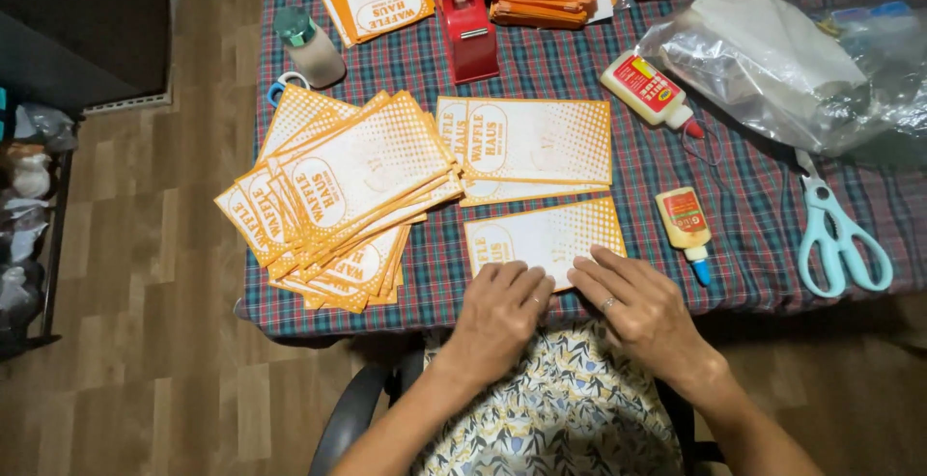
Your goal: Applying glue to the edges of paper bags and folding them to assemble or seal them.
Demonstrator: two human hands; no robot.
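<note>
At table's edge, both hands [570, 307] press paper bag [544, 235].

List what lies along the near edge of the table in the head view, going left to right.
Fanned pile of orange-and-white paper bags → single bag under left hand and right hand → small glue bottle → pale blue scissors.

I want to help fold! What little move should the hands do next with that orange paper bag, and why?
Probably press and slide outward along the bag's near edge. Both the left hand and right hand lie flat on the orange paper bag at the table edge, fingertips on it.
</note>
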